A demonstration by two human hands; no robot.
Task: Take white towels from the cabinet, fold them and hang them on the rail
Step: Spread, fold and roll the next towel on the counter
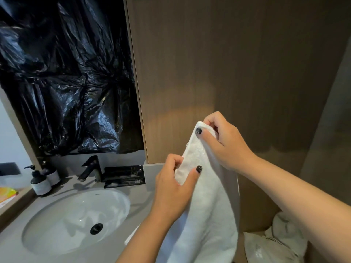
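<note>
- White towel (207,202) hangs at lower centre of the frame, beside the sink (76,217).
- Your right hand (222,141) pinches its top corner.
- Your left hand (174,186) grips the edge below.

countertop (11,242): grey, sink (57,238) sunk in its middle | back edge: black tap (90,168), two black sachets (123,176) | back-left corner: two pump bottles (40,182)

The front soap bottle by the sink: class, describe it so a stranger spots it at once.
Find the white sink, then look to its far left corner. Two pump bottles stand there; the front soap bottle is nearer the camera, ahead of its twin by the wall.
</note>
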